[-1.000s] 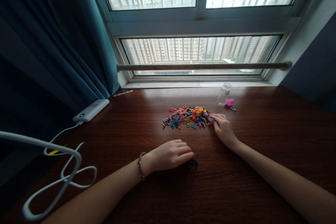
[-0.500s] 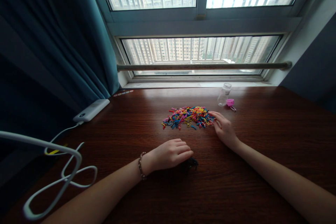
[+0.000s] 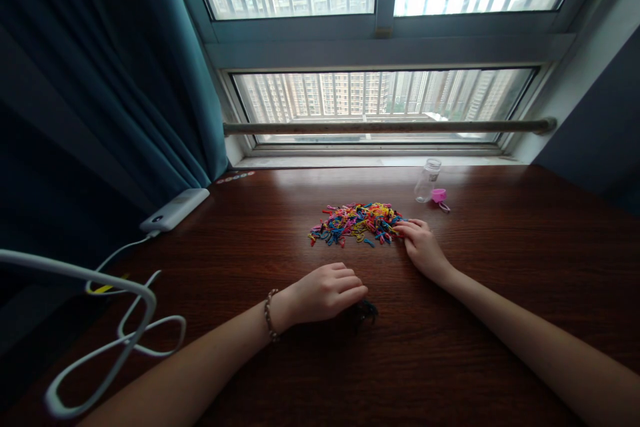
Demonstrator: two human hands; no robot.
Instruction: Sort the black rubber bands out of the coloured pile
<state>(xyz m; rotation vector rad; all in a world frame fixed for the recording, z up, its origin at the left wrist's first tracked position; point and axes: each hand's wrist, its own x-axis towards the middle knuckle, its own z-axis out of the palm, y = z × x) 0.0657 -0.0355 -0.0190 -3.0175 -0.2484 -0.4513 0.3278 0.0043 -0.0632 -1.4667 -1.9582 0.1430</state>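
Nearest us, our left hand [image 3: 327, 292] rests low over the table [image 3: 450, 360], its fingers curled close together beside a small dark clump [image 3: 367, 311]; we cannot tell whether they grip any of it. Farther out, our right hand [image 3: 424, 250] has its fingertips at the right edge of the pile of colourful bands [image 3: 353, 221]; whether they pinch one we cannot tell. Beyond, we see a pink cap [image 3: 439, 195] just beside a clear bottle [image 3: 427, 181].
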